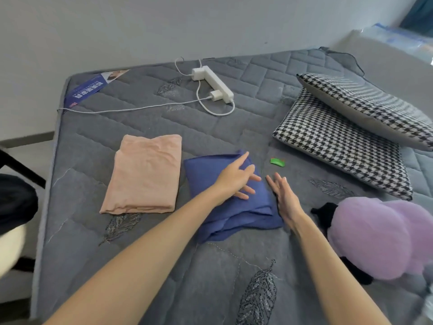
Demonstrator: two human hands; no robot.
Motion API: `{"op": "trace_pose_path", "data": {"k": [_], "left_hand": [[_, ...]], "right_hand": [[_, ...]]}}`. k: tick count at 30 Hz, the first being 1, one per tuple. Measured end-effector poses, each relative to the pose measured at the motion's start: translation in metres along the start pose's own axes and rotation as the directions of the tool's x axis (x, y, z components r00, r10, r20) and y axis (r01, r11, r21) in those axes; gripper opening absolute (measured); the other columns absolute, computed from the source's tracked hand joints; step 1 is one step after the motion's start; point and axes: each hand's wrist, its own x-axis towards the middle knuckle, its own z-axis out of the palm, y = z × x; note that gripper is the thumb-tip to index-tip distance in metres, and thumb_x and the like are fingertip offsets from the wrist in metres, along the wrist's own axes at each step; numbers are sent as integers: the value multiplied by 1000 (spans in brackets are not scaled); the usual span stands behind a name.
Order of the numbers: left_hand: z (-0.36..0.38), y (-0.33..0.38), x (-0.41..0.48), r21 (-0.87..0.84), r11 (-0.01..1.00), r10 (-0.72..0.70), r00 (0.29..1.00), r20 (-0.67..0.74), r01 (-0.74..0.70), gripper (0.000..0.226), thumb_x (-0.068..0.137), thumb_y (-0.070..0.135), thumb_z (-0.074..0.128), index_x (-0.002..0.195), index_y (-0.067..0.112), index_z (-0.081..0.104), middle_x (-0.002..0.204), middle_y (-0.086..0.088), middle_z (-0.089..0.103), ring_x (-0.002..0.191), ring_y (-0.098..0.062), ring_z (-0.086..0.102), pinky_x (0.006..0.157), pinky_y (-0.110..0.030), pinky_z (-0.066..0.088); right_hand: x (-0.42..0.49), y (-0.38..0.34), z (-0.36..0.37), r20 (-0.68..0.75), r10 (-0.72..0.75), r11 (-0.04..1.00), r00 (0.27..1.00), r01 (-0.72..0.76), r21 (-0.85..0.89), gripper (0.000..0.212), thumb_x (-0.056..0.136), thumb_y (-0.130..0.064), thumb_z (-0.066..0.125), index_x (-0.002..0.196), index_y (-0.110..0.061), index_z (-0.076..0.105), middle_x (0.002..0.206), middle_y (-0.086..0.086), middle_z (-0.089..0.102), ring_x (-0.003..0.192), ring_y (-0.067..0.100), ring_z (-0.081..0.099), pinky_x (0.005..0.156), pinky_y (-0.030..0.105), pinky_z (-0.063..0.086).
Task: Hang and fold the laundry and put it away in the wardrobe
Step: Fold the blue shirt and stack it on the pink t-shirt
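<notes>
Mattress (145, 249): grey quilted fabric, stitched in angled panels with dark embroidered leaf shapes; everything below lies on it.
Blue garment (234, 216): thin, matte woven cloth, folded to a rough rectangle in the middle of the mattress. Its near end is looser, with layered edges showing.
Peach garment (145, 174): soft, slightly crinkled knit, folded into a neat rectangle. It lies just left of the blue garment without touching it.
Left hand (234, 181): laid flat on the far half of the blue garment, fingers straight and spread, gripping nothing.
Right hand (284, 198): fingers straight and together, edge-on against the blue garment's right side (whether it touches the cloth or only the mattress cannot be told), holding nothing.
Garment to hands: the blue cloth sits under the left palm and just left of the right hand.
Pillows (339, 156): two flat cushions in black-and-white houndstooth weave, one leaning on the other, far right.
Green item (277, 161): small, glossy, beside the blue garment's far right corner.
Power strip (215, 83): white plastic bar with plugged adapters and a thin white cable (140, 107) trailing left.
Plush (379, 238): rounded, fuzzy lilac shape at the near right.
</notes>
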Motion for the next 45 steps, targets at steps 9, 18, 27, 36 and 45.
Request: {"op": "trace_pose_path", "data": {"k": [9,18,27,36,45], "left_hand": [[-43,-61,-17,698,712,300,931,-207,-75,50,97,25,46,145,19,34,153,-5,27,142,-26,17,114,-32,14],[-46,-88,-39,697,715,125,991,-53,-53,54,91,50,50,141,34,37,154,-4,-1,141,-27,-5,115,-37,8],[-50,-90,-73,741,622,334,942,41,-253,32,81,29,66,110,24,54,104,6,43,103,-14,43,83,-28,42],[-51,-102,-87,792,564,417,908,-29,-234,10,86,18,59,86,15,48,87,7,42,81,-16,46,61,-27,28],[-46,-98,-100,912,264,381,903,200,-314,20,81,22,56,83,18,36,78,0,55,71,-26,55,53,-29,28]], "right_hand": [[-4,-11,22,-74,-110,806,991,45,-591,35,91,-57,48,99,-27,63,130,2,56,136,24,37,114,46,25],[-24,-15,70,-245,-306,206,920,-187,-961,64,93,-59,37,125,-7,56,133,20,41,125,35,34,101,44,32],[-42,-15,41,-204,-424,417,882,-9,-909,38,95,-42,48,71,-15,37,73,1,53,75,29,52,52,32,28],[-47,1,26,-217,-380,506,899,7,-862,34,92,-47,54,91,-13,51,85,2,59,79,22,52,64,32,34],[-57,4,31,-269,-450,423,852,-62,-904,27,95,-40,51,101,-14,57,97,9,65,96,33,60,74,35,43]]}}
